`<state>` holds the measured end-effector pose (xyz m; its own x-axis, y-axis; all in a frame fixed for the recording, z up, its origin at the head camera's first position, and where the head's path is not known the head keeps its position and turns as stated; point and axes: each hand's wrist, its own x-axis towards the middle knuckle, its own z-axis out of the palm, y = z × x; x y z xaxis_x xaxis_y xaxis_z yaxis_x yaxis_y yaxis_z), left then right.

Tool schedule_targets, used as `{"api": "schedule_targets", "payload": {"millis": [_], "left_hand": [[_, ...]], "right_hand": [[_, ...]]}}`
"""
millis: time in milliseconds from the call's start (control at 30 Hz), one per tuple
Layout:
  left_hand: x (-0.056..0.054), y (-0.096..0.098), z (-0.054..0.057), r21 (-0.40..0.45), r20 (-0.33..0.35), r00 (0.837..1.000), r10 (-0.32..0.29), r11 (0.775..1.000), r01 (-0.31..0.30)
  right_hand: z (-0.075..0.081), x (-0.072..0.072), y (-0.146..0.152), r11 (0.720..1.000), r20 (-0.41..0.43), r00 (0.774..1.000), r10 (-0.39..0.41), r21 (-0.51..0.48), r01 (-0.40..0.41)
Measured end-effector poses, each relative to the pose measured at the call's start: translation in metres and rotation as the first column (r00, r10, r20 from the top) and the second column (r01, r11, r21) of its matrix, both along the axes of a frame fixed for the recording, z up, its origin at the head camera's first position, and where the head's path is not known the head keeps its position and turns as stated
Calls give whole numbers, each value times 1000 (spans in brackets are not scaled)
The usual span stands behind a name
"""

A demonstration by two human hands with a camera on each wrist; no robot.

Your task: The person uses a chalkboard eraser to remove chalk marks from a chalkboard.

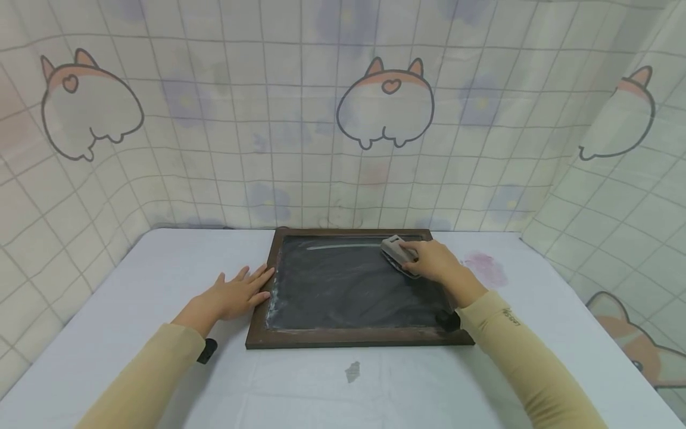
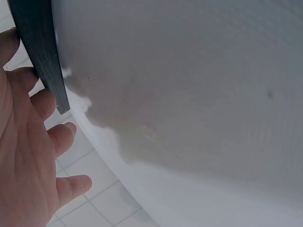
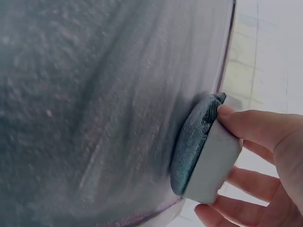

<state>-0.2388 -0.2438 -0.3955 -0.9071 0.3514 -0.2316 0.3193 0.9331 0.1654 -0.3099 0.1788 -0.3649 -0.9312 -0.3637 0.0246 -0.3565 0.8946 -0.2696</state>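
A small blackboard (image 1: 343, 292) in a brown wooden frame (image 1: 359, 338) lies on the table, its dark surface smeared with chalk dust. My right hand (image 1: 436, 262) grips a chalkboard eraser (image 1: 399, 255) near the board's upper right corner. In the right wrist view, thumb and fingers hold the eraser's pale grey back, and its dark felt pad (image 3: 194, 142) faces the board. A pale chalk streak (image 1: 343, 246) runs along the top, left of the eraser. With fingers spread, my left hand (image 1: 230, 295) rests at the frame's left side, fingertips on the wood.
The board lies on a white-covered table (image 1: 332, 405) that bears a grey patch (image 1: 352, 372) in front and a pinkish stain (image 1: 485, 268) at right. A checked curtain (image 1: 300, 179) with cartoon animal prints hangs behind and on both sides.
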Motion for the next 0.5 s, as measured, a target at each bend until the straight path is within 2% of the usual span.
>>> {"api": "schedule_targets", "payload": {"millis": [133, 233, 300, 400, 500], "left_hand": [[-1, 1, -1, -8, -2, 1000, -6, 1000, 6], [-1, 1, -2, -11, -2, 1000, -5, 1000, 5], [-1, 1, -1, -10, -2, 1000, -3, 1000, 3], [-1, 0, -1, -10, -6, 1000, -3, 1000, 3], [-1, 0, -2, -12, -6, 1000, -4, 1000, 4]], "right_hand": [[-3, 5, -5, 998, -22, 998, 57, -3, -57], [-4, 11, -13, 990, -25, 990, 142, 16, -142], [-3, 16, -19, 976, -14, 976, 217, 27, -217], [-2, 25, -27, 941, -5, 943, 332, 69, -331], [0, 34, -32, 913, 12, 918, 396, 104, -395]]}}
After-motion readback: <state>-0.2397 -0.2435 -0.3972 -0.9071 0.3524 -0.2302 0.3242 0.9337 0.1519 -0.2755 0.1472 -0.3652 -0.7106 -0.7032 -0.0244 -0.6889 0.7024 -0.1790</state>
